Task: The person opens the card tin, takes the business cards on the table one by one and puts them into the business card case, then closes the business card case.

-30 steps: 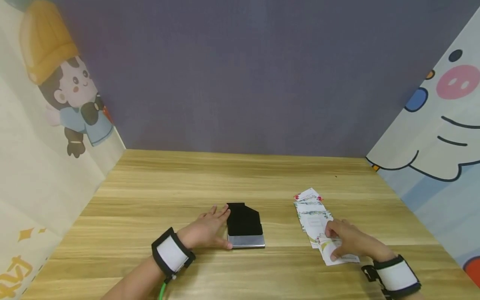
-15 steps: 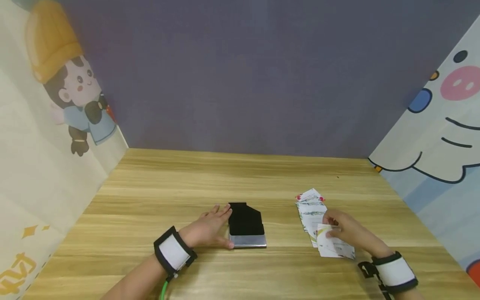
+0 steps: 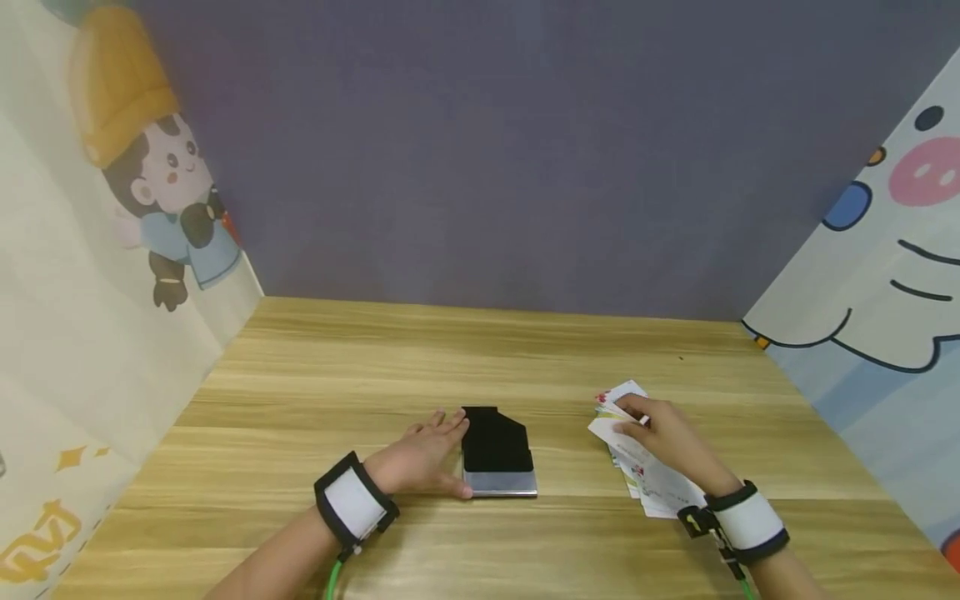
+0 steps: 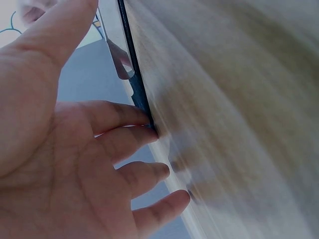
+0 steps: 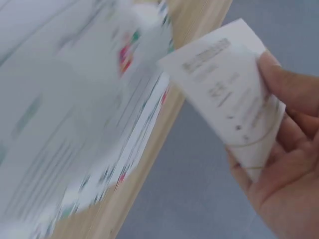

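A business card case (image 3: 497, 442), black with a silver strip at its near end, lies flat on the wooden table. My left hand (image 3: 422, 458) rests beside it, fingers spread, fingertips and thumb at its left edge. In the left wrist view, two fingertips meet the dark edge of the case (image 4: 140, 94). Between thumb and fingers, my right hand (image 3: 670, 432) pinches a white business card (image 5: 224, 92) with print and thin gold lines. Below it lies a fanned row of white cards (image 3: 663, 492) with floral prints, partly hidden by the held card and hand.
The wooden table (image 3: 375, 358) ends at a grey-blue panel (image 3: 495, 167) at the back. Cartoon-printed walls stand on both sides. Each wrist wears a black and white strap; a green cable (image 3: 333, 579) trails from the left one.
My right hand has lifted a card off the near end of the row and moved it up and left over the other cards. My left hand stays at the case.
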`<state>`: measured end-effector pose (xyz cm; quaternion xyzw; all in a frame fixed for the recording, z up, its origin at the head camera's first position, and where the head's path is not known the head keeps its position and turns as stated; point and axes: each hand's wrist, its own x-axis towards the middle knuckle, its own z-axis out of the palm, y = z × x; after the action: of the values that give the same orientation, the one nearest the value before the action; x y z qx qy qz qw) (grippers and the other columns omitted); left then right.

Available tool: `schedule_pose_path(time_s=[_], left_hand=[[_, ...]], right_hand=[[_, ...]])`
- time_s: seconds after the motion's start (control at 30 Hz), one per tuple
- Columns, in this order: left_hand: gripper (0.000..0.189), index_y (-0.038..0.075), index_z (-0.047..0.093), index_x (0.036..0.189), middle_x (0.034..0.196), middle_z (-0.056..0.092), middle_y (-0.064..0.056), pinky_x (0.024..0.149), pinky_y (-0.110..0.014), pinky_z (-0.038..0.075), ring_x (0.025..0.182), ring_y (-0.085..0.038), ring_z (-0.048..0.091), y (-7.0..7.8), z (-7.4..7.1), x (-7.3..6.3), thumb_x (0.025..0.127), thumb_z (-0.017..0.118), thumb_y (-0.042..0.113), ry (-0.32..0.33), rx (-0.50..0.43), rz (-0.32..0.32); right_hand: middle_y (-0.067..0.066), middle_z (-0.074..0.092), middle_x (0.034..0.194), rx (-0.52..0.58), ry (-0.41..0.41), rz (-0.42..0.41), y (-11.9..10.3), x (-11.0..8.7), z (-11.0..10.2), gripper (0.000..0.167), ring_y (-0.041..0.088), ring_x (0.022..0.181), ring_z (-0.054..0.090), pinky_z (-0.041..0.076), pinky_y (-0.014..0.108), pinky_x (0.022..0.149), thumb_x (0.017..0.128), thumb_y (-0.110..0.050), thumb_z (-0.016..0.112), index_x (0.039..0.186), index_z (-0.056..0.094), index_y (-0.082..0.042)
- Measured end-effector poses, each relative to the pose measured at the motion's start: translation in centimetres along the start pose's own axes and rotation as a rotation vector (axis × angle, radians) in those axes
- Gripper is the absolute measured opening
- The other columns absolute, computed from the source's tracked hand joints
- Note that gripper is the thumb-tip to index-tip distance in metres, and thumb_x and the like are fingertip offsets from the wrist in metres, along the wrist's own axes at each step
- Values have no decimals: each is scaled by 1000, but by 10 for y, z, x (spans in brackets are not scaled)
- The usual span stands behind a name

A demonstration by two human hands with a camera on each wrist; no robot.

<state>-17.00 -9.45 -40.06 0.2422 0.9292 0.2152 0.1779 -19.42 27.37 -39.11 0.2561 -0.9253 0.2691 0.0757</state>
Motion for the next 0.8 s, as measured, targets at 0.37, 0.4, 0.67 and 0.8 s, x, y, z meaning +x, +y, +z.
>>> schedule_pose_path(time_s=[0.37, 0.4, 0.67, 0.8], left_hand=[[102, -5, 35, 157, 169, 24, -18, 123, -64, 21, 156, -44, 18, 1, 0, -1, 82, 85, 44, -1, 3, 2], [102, -5, 35, 157, 169, 24, -18, 123, -64, 21, 156, -44, 18, 1, 1, -1, 82, 85, 44, 0, 3, 2], [102, -5, 36, 156, 169, 24, -18, 123, -64, 21, 156, -44, 18, 3, 2, -1, 82, 85, 42, 6, 0, -5], [101, -6, 37, 156, 168, 26, -18, 123, -64, 22, 156, -44, 19, 4, 1, -1, 81, 86, 42, 10, 2, -9]], right_hand=[[3, 74, 81, 82, 68, -40, -24, 39, 36, 21, 7, 69, 61, 47, 25, 60, 88, -3, 77, 108, 74, 4], [4, 74, 83, 96, 64, -46, -26, 42, 39, 21, 7, 71, 62, 49, 26, 61, 90, -3, 76, 109, 74, 5], [12, 74, 91, 159, 24, -114, -43, 61, 61, 19, 4, 70, 50, 49, 27, 67, 98, 1, 65, 114, 73, 6], [21, 76, 107, 182, 9, -160, -52, 69, 68, 19, 11, 81, 62, 54, 28, 70, 98, 4, 62, 113, 73, 7]])
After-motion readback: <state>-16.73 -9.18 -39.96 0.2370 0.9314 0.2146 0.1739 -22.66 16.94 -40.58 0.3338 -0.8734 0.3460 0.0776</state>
